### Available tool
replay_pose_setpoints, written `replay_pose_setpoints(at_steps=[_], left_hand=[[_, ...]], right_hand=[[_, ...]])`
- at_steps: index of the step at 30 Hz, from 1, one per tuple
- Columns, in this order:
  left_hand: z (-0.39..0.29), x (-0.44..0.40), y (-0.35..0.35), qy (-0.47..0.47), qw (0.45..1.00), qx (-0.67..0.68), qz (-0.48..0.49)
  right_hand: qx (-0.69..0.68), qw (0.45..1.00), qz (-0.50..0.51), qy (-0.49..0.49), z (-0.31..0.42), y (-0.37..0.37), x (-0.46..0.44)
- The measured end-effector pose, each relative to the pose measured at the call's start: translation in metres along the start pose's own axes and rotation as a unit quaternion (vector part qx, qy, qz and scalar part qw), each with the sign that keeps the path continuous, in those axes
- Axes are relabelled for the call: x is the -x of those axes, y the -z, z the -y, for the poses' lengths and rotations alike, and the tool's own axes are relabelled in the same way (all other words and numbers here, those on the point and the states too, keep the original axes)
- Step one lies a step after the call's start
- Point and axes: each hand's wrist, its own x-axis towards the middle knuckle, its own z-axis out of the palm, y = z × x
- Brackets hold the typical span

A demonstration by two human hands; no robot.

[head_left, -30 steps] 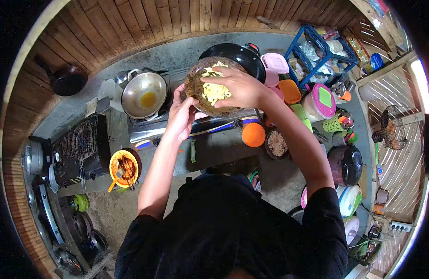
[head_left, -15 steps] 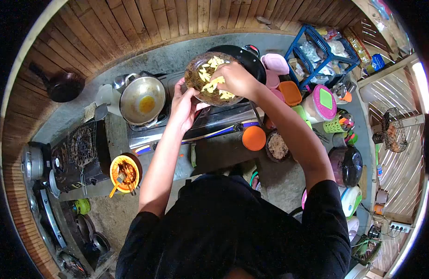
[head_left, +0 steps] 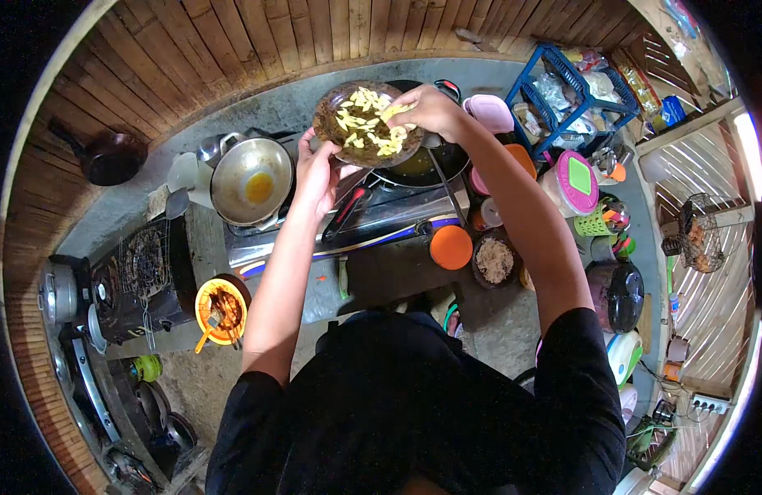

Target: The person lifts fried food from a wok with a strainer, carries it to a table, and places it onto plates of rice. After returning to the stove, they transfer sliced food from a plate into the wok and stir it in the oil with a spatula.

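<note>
My left hand grips the near left rim of a shallow, mottled brown dish. Pale yellow cut pieces lie scattered in it. Over the dish's right side, my right hand has its fingers closed around some of these pieces. Below and behind the dish is a black frying pan on the stove, partly hidden by the dish and my right hand. A long-handled utensil leans out of the pan towards me. To the left, a metal wok holds a little yellow oil.
The steel stove runs along the counter. Nearer me sit an orange lid, a bowl of pale crumbly food and an orange bowl with dark sauce. A blue rack and a pink-lidded tub stand at right.
The dish and my left hand have shifted left and upward, baring more of the black frying pan and its handle. My right hand has moved slightly up and right, still holding yellow pieces.
</note>
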Motion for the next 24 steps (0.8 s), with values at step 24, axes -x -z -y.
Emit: replay_pose_setpoints(at_steps=[24], left_hand=[[0.004,-0.018,0.03,-0.047,0.997,-0.007,-0.054]], right_hand=[[0.087,0.976,-0.051,-0.193,-0.11,-0.015,0.019]])
